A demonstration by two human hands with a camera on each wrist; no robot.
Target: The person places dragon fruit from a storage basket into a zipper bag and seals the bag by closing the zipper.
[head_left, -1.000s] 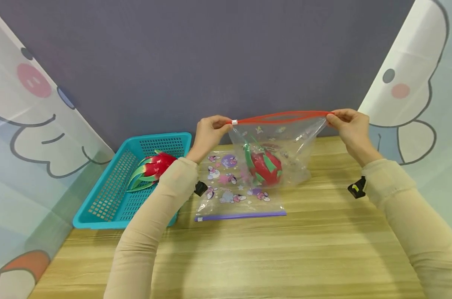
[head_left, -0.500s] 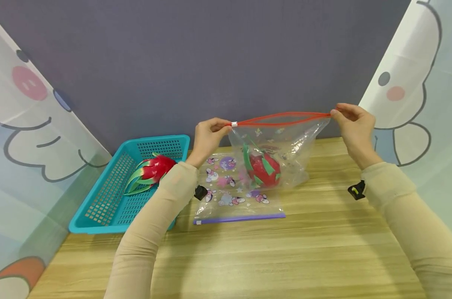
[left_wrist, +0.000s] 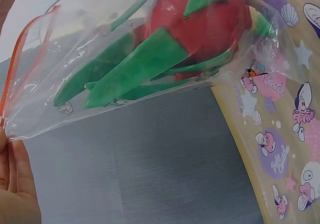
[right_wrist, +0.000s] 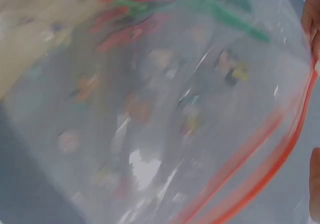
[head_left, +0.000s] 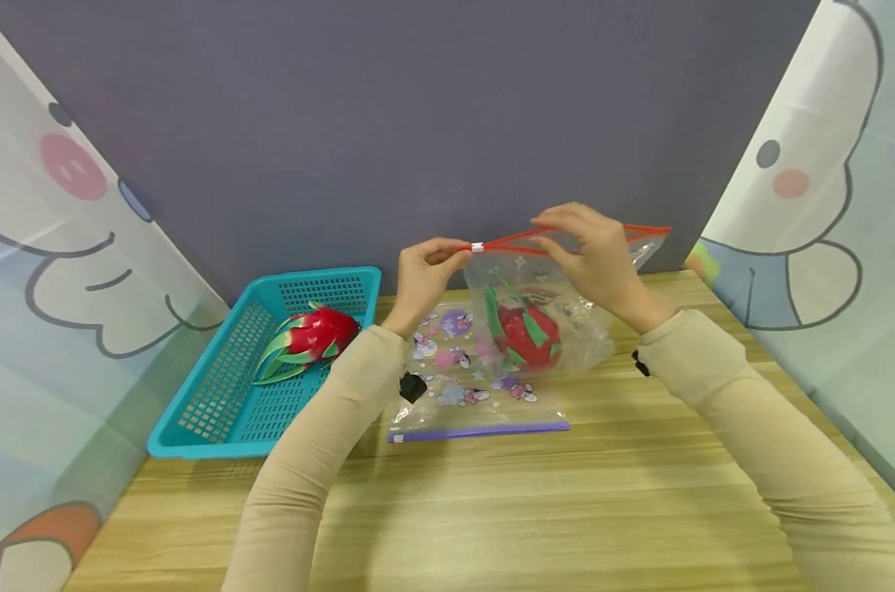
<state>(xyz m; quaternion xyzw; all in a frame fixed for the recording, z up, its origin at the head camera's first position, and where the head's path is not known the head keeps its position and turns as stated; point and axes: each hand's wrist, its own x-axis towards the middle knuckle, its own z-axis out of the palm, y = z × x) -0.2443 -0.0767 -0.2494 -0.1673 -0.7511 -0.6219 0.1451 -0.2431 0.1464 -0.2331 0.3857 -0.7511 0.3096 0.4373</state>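
Nearest, the left hand [head_left: 425,275] pinches the clear bag [head_left: 584,333] beside its white slider [head_left: 477,247]; the right hand [head_left: 599,256], thumb and fingers parted, sits at the red seal [head_left: 493,245]. Below, between them, the bagged dragon fruit [head_left: 517,333] slants, leaves [head_left: 491,308] up toward the left pinch.

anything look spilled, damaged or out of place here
Nothing stands out: one dragon fruit lies in the teal basket, a second dragon fruit is inside the red-edged bag, and the purple-edged bag lies flat. No spill or tear shows.

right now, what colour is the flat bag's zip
The zip is purple, seen best in the head view.
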